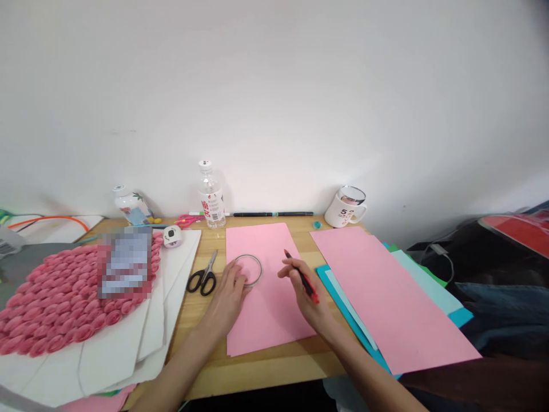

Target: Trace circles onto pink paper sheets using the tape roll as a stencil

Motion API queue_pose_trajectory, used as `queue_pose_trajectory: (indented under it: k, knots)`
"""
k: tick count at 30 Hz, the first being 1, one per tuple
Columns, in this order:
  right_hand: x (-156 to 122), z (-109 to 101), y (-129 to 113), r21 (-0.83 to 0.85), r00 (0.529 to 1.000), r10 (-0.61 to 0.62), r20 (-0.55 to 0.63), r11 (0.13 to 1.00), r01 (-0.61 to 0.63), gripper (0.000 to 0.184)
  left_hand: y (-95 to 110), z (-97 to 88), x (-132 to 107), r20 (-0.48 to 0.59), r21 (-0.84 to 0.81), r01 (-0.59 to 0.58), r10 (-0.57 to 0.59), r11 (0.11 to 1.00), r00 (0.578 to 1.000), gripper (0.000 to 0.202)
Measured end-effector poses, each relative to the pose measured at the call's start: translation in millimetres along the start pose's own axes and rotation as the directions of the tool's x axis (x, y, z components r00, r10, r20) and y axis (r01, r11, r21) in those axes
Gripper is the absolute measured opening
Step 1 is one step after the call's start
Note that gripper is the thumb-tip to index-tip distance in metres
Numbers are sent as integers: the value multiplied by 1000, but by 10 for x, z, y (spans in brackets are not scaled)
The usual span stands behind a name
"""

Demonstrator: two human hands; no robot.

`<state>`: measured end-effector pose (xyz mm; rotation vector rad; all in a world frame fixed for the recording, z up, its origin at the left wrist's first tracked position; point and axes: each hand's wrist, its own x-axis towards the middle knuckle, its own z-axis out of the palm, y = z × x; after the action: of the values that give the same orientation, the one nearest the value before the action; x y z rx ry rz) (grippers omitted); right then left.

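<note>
A thin round ring (pixel 261 269) lies flat on a sheet of pink paper (pixel 270 315) in front of me. My left hand (pixel 229 294) rests at the ring's left side, fingers on its rim and holding it against the paper. In my right hand (pixel 306 297) is a red and black pen (pixel 305 280), gripped between thumb and fingers. Its tip points up and to the left, above the paper and apart from the ring. Just left of my left hand, black-handled scissors (pixel 205 277) lie on the wooden table (pixel 257 372).
Many pink paper rolls (pixel 64 297) cover white sheets (pixel 111 355) at left. A bottle (pixel 212 200), a white mug (pixel 346 207) and black pens (pixel 274 214) line the wall. More pink paper (pixel 398 303) lies over blue sheets at right.
</note>
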<state>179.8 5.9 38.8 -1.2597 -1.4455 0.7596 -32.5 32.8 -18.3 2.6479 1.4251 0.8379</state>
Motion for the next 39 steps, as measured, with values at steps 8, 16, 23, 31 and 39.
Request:
queue_pose_trajectory:
  k: [8,16,23,31,39]
  knots:
    - [851,472,15,545,919,393,30,765,-345,28,164,-78,245,154,95,37,-52,995,987,39]
    - [988,754,290,408,908,403,111,815,-412,30,222,-85,393,219,138,-17,-14,990,976,36]
    - [1108,859,370,363,926,352,135,852,-377,16,203,-69,387,246,243,-79,17,967,969,40]
    - [1167,900,336,333,934,310,179,874,-354,19,234,-18,360,209,268,-72,16,961,978,51]
    - [1225,972,432,263,925,211,315,917,-299,25,191,41,363,191,256,-70,21,964,981,51]
